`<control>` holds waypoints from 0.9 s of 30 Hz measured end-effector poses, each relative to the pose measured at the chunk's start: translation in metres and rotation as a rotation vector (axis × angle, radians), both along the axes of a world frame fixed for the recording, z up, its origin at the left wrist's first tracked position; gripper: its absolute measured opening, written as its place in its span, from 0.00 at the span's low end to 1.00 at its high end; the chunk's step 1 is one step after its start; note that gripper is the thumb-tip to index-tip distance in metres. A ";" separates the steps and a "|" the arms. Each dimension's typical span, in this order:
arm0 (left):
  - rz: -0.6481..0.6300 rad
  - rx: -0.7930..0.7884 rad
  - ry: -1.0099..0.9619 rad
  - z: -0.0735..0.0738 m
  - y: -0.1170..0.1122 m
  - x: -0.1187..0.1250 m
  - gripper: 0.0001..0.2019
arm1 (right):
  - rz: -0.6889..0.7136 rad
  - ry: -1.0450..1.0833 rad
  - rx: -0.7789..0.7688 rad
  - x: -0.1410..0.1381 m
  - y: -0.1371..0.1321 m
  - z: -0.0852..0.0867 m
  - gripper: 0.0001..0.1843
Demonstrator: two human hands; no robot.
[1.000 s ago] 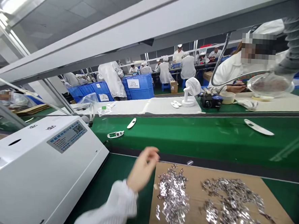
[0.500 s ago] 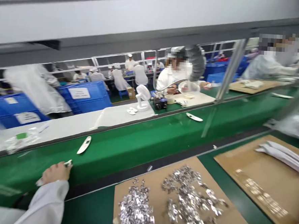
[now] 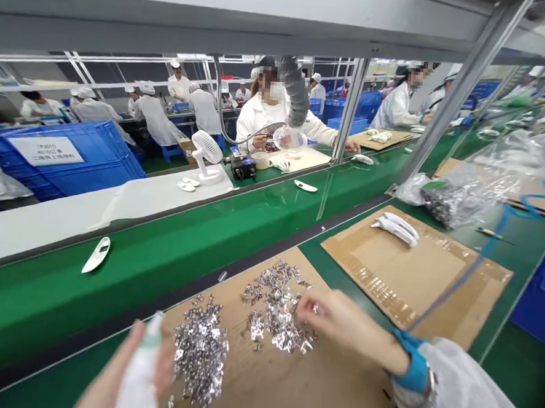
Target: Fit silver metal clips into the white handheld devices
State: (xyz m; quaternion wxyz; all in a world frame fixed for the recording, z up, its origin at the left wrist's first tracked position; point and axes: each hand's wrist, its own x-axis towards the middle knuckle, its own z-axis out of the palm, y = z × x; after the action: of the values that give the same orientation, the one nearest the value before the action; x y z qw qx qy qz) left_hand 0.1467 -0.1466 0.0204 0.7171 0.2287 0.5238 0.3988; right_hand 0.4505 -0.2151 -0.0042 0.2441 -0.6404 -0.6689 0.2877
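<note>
My left hand [image 3: 113,370], smeared by motion at the bottom left, is wrapped round a white plastic housing [image 3: 138,377] with a narrow tip pointing up. My right hand [image 3: 339,322], a blue strap at its wrist, is over the right edge of a loose pile of small shiny metal clips [image 3: 278,306]. Its thumb and fingers are pinched together; whether a clip is between them cannot be made out. A second, denser heap of metal clips [image 3: 201,353] lies just right of my left hand. Both heaps rest on a cardboard sheet [image 3: 307,388].
Beyond the bench a green conveyor belt [image 3: 169,238] carries white shell parts [image 3: 96,255]. To the right, two white housings [image 3: 398,227] lie on another cardboard sheet [image 3: 457,280]. A metal post [image 3: 464,92] and a co-worker [image 3: 259,117] are across the belt.
The view has swung right and down. My left hand has come back from the belt to the cardboard with the white housing. My right hand has come into view at the clips.
</note>
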 end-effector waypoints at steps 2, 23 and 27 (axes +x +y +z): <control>-0.235 -0.102 -0.210 -0.035 -0.037 0.023 0.17 | -0.129 -0.127 0.052 0.028 0.007 -0.004 0.07; 0.130 -0.255 -0.485 -0.053 -0.115 0.100 0.14 | 0.333 -0.081 0.347 -0.062 -0.053 -0.004 0.13; 0.176 -0.249 -0.497 -0.056 -0.117 0.097 0.17 | 0.404 -0.162 0.446 -0.069 -0.059 -0.012 0.11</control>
State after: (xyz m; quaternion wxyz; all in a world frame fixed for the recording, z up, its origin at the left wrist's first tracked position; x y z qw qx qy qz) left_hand 0.2439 -0.2632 -0.0360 0.8087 -0.0121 0.3947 0.4360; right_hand 0.3816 -0.2737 -0.0166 0.2624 -0.4461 -0.8465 0.1246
